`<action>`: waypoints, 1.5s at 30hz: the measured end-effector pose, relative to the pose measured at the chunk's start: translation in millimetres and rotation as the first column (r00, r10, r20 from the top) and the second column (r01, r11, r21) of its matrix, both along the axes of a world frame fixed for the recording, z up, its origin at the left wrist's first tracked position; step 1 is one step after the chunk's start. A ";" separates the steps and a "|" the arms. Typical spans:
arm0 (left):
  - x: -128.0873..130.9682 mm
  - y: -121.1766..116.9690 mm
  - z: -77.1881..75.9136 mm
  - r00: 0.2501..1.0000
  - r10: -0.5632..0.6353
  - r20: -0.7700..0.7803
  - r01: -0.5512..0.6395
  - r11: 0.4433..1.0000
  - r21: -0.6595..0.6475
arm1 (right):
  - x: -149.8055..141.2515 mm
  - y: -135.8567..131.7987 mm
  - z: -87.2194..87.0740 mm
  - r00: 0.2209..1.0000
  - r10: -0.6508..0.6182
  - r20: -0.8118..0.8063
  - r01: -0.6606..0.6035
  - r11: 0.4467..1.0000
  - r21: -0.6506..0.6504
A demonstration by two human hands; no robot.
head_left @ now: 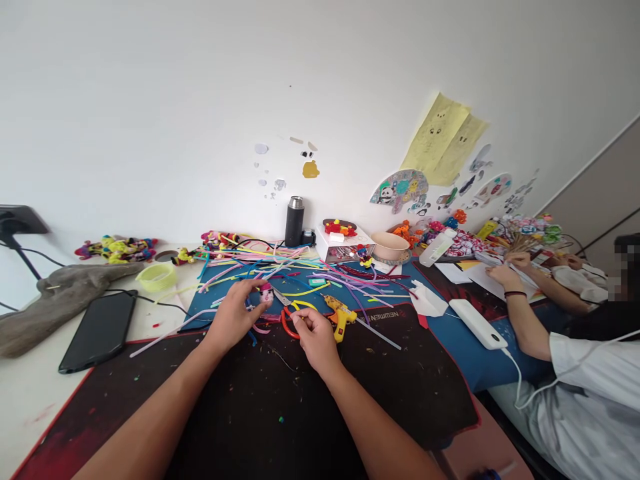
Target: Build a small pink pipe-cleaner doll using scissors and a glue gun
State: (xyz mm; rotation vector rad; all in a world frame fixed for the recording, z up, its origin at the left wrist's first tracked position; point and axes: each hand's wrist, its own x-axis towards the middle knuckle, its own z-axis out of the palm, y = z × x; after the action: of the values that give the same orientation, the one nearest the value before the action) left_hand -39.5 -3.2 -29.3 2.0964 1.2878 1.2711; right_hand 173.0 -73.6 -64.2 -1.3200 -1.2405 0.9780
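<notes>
Between the thumb and fingers of my left hand (235,312) is a small doll (267,293) with a pink top and a pale face; blue and pink fuzzy strips hang below it. My right hand (316,337) is closed on scissors (289,313) with red and yellow handles. Their blades point up and left, close to the doll's side; whether they touch it I cannot tell. Just right of that hand a yellow glue gun (342,316) lies on the black mat (280,427). Many coloured pipe cleaners (250,261) are strewn behind both hands.
A black phone (99,331) and a piece of driftwood (55,300) lie at left. Along the wall stand a black thermos (295,223), a white box (345,248) and a beige bowl (390,247). A white power bank (479,324) and another person's arm (529,323) are at right.
</notes>
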 end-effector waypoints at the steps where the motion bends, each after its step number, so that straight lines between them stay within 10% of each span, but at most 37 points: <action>1: -0.1 -0.1 0.0 1.000 0.000 0.009 0.001 1.000 -0.017 | 0.0 -0.1 0.1 1.000 0.000 0.000 0.000 1.000 0.000; 15: -7.3 8.3 -4.6 0.874 -0.087 0.478 0.256 0.919 -0.300 | -0.8 -1.7 0.9 1.000 0.014 0.010 -0.014 1.000 0.022; 45: -0.4 -7.0 10.1 0.964 -0.089 0.250 0.160 0.947 -0.280 | -2.2 -7.2 14.4 0.997 0.033 0.063 -0.033 0.999 0.003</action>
State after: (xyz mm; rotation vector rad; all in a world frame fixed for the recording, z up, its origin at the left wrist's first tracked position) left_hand -39.9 -10.1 -19.2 1.7317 1.1419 1.1488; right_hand 170.9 -80.8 -49.8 -1.3399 -1.3154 0.9626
